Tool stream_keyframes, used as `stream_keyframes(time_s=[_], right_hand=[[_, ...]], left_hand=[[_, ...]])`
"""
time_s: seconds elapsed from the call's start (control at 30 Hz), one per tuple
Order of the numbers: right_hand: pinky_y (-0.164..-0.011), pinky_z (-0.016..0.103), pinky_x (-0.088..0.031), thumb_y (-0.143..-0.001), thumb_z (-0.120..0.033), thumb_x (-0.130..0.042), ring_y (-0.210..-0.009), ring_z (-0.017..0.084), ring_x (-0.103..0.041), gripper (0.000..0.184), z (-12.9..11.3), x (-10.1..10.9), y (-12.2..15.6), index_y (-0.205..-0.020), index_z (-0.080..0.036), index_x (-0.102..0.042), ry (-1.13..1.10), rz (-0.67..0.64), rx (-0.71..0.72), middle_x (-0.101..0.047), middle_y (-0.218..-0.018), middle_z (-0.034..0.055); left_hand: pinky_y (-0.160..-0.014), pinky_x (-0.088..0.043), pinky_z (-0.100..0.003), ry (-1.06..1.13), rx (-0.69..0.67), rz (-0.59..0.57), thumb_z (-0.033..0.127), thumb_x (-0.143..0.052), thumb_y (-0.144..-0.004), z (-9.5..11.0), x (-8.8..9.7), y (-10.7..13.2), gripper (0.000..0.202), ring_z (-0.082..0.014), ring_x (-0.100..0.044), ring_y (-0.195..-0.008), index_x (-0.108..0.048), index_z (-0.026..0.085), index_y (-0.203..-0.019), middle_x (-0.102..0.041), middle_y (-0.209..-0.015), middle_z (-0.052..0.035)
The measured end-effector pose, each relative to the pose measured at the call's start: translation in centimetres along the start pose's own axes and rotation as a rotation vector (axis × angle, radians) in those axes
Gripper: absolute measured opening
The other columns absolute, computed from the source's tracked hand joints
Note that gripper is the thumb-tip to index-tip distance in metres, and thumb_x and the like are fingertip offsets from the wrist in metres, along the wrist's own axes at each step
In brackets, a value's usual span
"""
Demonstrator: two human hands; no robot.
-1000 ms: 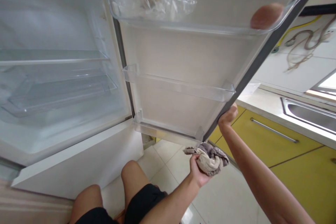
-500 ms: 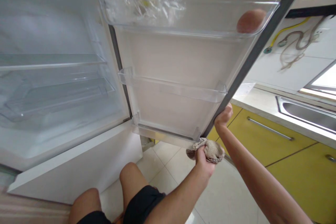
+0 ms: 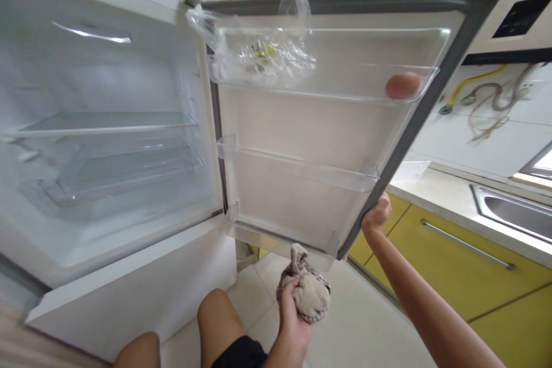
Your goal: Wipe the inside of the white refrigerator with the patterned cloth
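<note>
My left hand [image 3: 292, 307] is closed round a crumpled grey-beige cloth [image 3: 307, 290], held just under the bottom edge of the open fridge door [image 3: 302, 126]. My right hand [image 3: 376, 215] grips the door's outer edge near its lower corner, fingers wrapped round the dark seal. The door has three clear shelves. The top door shelf [image 3: 328, 77] carries a crinkled clear plastic bag [image 3: 263, 52] on the left and a brown egg [image 3: 403, 85] at the right end. The middle and bottom door shelves look bare.
The fridge interior [image 3: 107, 144] at left has glass shelves and a clear drawer. A lower compartment door [image 3: 142, 282] stands closed beneath it. My bare knees [image 3: 215, 310] are over a tiled floor. Yellow cabinets [image 3: 452, 259], a counter and a steel sink [image 3: 517, 213] lie right.
My left hand has carried the cloth leftward along the door's bottom edge and lowered it slightly. My view has tilted up, showing the door's top. My right hand keeps its grip.
</note>
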State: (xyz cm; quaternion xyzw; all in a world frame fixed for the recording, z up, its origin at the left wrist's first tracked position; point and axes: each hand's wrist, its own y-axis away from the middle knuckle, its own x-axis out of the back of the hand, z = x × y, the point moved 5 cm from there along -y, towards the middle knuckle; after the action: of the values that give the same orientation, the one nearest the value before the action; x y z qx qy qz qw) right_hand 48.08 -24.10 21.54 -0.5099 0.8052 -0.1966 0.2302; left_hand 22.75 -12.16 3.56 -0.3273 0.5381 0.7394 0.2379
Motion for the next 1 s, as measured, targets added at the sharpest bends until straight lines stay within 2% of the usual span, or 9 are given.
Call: stream_keyframes(time_s=[0.1, 0.23, 0.4, 0.5, 0.6, 0.7, 0.77, 0.87, 1.0], right_hand=[[-0.061, 0.031, -0.03, -0.082, -0.068, -0.037, -0.065, 0.015, -0.032, 0.048, 0.0, -0.1, -0.2, -0.063, -0.024, -0.04, 0.002, -0.009, -0.007, -0.038, -0.065, -0.0026], [-0.063, 0.031, -0.03, -0.081, -0.068, -0.038, -0.067, 0.016, -0.034, 0.048, -0.1, -0.1, -0.2, -0.064, -0.024, -0.043, 0.012, -0.022, -0.021, -0.041, -0.065, -0.0015], [-0.063, 0.033, -0.029, -0.079, -0.065, -0.037, -0.067, 0.017, -0.035, 0.045, -0.3, -0.1, -0.1, -0.063, -0.024, -0.045, 0.018, -0.037, -0.028, -0.043, -0.065, -0.0006], [-0.065, 0.034, -0.031, -0.077, -0.066, -0.036, -0.067, 0.017, -0.038, 0.046, -0.3, -0.1, -0.2, -0.063, -0.024, -0.047, 0.018, -0.05, -0.025, -0.045, -0.065, -0.0001], [-0.066, 0.034, -0.033, -0.076, -0.067, -0.037, -0.068, 0.018, -0.04, 0.047, -0.3, 0.0, -0.1, -0.064, -0.023, -0.049, 0.018, -0.051, -0.023, -0.045, -0.065, 0.0], [-0.065, 0.034, -0.033, -0.078, -0.065, -0.037, -0.069, 0.018, -0.041, 0.046, -0.4, 0.2, 0.2, -0.066, -0.023, -0.051, 0.021, -0.049, -0.021, -0.048, -0.067, 0.0007], [-0.066, 0.033, -0.033, -0.079, -0.064, -0.036, -0.069, 0.018, -0.041, 0.045, -0.5, 0.3, 0.3, -0.067, -0.022, -0.052, 0.023, -0.05, -0.019, -0.05, -0.069, 0.0012], [-0.068, 0.034, -0.034, -0.079, -0.063, -0.036, -0.07, 0.018, -0.042, 0.045, -0.5, 0.4, 0.3, -0.066, -0.022, -0.051, 0.023, -0.06, -0.013, -0.049, -0.07, 0.0012], [-0.069, 0.034, -0.034, -0.08, -0.066, -0.037, -0.07, 0.019, -0.041, 0.047, -0.5, 0.3, 0.3, -0.066, -0.023, -0.049, 0.007, -0.071, -0.007, -0.045, -0.068, -0.0003]], left_hand=[[-0.079, -0.058, -0.03, 0.03, -0.254, 0.035, 0.018, -0.07, -0.07, 6.0, -0.3, 1.9, 0.029, -0.0193, -0.073, -0.084, -0.068, 0.019, -0.099, -0.075, -0.097, -0.0056], [-0.081, -0.059, -0.029, 0.034, -0.559, 0.01, 0.017, -0.073, -0.071, 13.5, -1.8, 5.1, 0.04, -0.0199, -0.072, -0.1, -0.069, 0.022, -0.11, -0.073, -0.111, -0.0046], [-0.08, -0.059, -0.029, 0.034, -0.908, -0.049, 0.015, -0.077, -0.066, 21.5, -4.9, 8.3, 0.046, -0.021, -0.07, -0.104, -0.071, 0.024, -0.11, -0.073, -0.113, -0.0033], [-0.078, -0.058, -0.028, 0.057, -1.006, -0.136, 0.013, -0.078, -0.06, 25.5, -7.7, 8.9, 0.045, -0.0191, -0.071, -0.095, -0.071, 0.023, -0.103, -0.075, -0.103, -0.0012], [-0.075, -0.057, -0.026, 0.083, -0.988, -0.265, 0.01, -0.075, -0.057, 28.6, -11.0, 8.6, 0.044, -0.0158, -0.07, -0.086, -0.07, 0.022, -0.099, -0.075, -0.095, 0.0017], [-0.072, -0.054, -0.025, 0.087, -0.882, -0.366, 0.012, -0.071, -0.057, 29.8, -14.1, 7.6, 0.039, -0.0142, -0.069, -0.077, -0.069, 0.02, -0.095, -0.074, -0.087, 0.002], [-0.069, -0.053, -0.024, 0.089, -0.817, -0.392, 0.015, -0.069, -0.058, 29.3, -15.7, 6.9, 0.034, -0.0139, -0.067, -0.072, -0.067, 0.019, -0.092, -0.072, -0.082, 0.0021], [-0.07, -0.052, -0.024, 0.108, -0.723, -0.428, 0.02, -0.066, -0.06, 26.5, -17.5, 5.7, 0.028, -0.0133, -0.066, -0.071, -0.065, 0.02, -0.088, -0.07, -0.079, 0.0028], [-0.071, -0.052, -0.026, 0.09, -0.584, -0.48, 0.022, -0.066, -0.059, 20.9, -19.1, 4.8, 0.022, -0.0154, -0.066, -0.07, -0.062, 0.019, -0.081, -0.068, -0.076, 0.0009]])
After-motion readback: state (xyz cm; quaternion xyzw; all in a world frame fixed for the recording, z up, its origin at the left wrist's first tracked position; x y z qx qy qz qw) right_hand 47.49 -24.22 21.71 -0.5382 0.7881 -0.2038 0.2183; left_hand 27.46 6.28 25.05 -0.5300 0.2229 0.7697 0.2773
